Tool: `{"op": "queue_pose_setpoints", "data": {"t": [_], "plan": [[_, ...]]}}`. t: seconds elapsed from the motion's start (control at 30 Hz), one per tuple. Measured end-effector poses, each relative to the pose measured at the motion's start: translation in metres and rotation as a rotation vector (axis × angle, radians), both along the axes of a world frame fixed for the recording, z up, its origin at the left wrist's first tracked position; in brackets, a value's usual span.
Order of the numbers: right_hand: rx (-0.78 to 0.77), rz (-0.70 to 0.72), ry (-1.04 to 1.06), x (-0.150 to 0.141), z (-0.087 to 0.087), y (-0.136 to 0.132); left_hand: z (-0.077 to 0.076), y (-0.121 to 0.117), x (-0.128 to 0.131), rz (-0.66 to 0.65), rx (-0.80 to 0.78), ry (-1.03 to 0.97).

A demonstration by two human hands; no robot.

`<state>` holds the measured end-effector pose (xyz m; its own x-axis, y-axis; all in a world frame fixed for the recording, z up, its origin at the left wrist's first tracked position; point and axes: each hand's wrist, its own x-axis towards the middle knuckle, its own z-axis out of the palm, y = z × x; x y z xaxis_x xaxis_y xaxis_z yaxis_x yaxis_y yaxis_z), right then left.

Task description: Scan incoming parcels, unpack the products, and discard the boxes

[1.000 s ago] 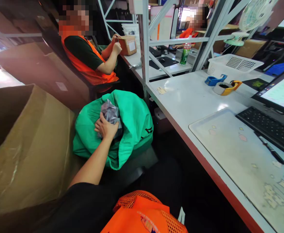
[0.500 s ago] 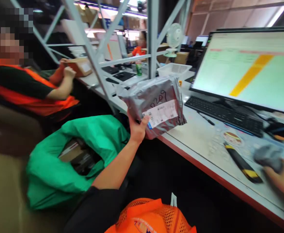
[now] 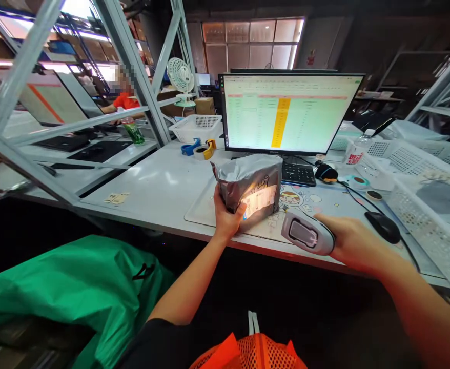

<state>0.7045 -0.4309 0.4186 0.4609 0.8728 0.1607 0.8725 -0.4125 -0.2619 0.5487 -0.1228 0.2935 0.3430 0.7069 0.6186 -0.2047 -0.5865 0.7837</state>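
Note:
My left hand (image 3: 228,215) grips the lower left corner of a grey plastic mailer parcel (image 3: 248,174), thumb across its front. The parcel is held tilted above the desk's front edge, with handwritten marks and a white shipping label (image 3: 261,201) facing the right side. Light falls on that label. My right hand (image 3: 344,238) is wrapped round a grey handheld barcode scanner (image 3: 307,233), its head pointing left towards the parcel, a short gap apart. The fingers under the scanner are partly hidden.
A monitor (image 3: 290,115) and keyboard (image 3: 299,174) stand behind the parcel. A mouse (image 3: 382,226) and white baskets (image 3: 432,205) are on the right. Tape dispensers (image 3: 200,148) lie at the back left. A green bag (image 3: 75,282) sits below left, beside a metal frame (image 3: 128,61).
My view has swung right towards the monitor. The parcel now sits in front of the keyboard, and the scanner has come in from the right, close to the label, which is now lit.

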Motion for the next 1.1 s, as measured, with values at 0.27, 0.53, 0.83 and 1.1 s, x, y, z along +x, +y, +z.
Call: {"op": "queue_pose_setpoints", "data": {"t": [0.27,0.53,0.83,1.1], "plan": [[-0.152,-0.408,-0.097,0.106,-0.066,0.023,-0.011,0.042,-0.038,0.051,-0.026,-0.005],[-0.166,-0.544,-0.074,0.143,-0.057,0.041,-0.026,0.046,-0.050,-0.036,-0.115,0.197],[-0.229,-0.386,0.014,0.162,-0.034,0.175,-0.032,0.056,-0.050,-0.035,-0.064,0.253],[-0.212,-0.324,0.004,0.144,-0.024,0.187,-0.029,0.048,-0.048,-0.017,-0.060,0.214]]}}
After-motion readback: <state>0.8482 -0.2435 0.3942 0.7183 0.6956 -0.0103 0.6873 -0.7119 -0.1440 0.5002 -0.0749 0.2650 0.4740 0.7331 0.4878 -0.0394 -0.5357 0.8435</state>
